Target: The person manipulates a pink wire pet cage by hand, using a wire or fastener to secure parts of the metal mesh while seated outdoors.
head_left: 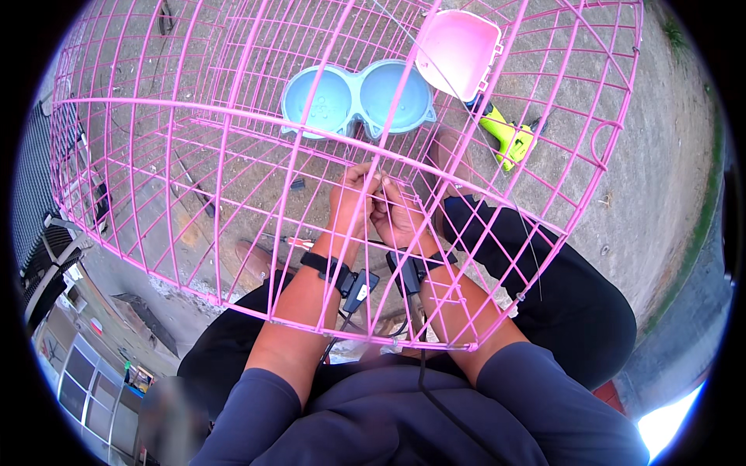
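A large pink wire cage (140, 101) stands in front of me, its bars passing between my view and my forearms. My left hand (351, 200) and my right hand (400, 217) meet at its lower middle, close to a crossing of wires. On both hands thumb and fingers are pinched together, almost touching each other. What sits between the fingertips is too small and too covered to make out. Just beyond them is a light blue double bowl (330, 105) with pointed ear-like corners, seen through the bars. Each wrist carries a black strap with a small device and cable.
A pink tray (458, 50) sits right of the bowl. Below it lies a lime-green pistol-shaped tool (509, 140). A red-handled tool (299, 242) lies on the concrete ground near my left wrist. A loose thin wire (536, 264) hangs at right. A dark woven chair (39, 202) stands far left.
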A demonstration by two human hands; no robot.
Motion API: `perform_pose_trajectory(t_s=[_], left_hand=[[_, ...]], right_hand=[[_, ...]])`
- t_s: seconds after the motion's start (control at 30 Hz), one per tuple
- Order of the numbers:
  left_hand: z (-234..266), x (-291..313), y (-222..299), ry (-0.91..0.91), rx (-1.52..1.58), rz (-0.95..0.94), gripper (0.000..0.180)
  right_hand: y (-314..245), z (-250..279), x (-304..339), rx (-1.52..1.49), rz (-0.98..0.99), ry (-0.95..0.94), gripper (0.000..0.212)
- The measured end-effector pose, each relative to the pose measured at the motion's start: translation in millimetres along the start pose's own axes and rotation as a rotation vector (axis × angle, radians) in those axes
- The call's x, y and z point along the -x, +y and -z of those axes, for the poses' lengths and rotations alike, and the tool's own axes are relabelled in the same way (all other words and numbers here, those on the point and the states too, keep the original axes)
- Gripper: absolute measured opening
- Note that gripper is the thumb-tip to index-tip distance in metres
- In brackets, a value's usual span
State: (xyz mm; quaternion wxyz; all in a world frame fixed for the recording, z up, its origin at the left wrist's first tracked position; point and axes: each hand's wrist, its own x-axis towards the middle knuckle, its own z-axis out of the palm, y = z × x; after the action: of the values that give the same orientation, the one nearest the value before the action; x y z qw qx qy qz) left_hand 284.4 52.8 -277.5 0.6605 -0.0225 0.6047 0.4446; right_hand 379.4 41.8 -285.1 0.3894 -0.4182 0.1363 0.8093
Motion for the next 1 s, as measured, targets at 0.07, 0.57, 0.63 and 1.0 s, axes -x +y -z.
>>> perform_pose_trajectory(t_s=[0.07, 0.57, 0.63, 1.0], left_hand=[[0, 0, 0, -0.011, -0.039, 0.000, 0.025], [3, 0, 12, -0.076, -0.257, 0.071, 0.027], [-1, 4, 14, -0.054, -0.381, -0.003, 0.026], [13, 14, 11, -0.033, -0.683, -0.376, 0.027]], right_hand=[[0, 4, -1, -0.019, -0.016, -0.014, 0.010], [0, -4, 3, -0.048, -0.010, 0.061, 0.010], [3, -2, 1, -0.071, -0.006, 0.113, 0.010], [2, 8, -2, 0.046, -0.060, 0.252, 0.013]])
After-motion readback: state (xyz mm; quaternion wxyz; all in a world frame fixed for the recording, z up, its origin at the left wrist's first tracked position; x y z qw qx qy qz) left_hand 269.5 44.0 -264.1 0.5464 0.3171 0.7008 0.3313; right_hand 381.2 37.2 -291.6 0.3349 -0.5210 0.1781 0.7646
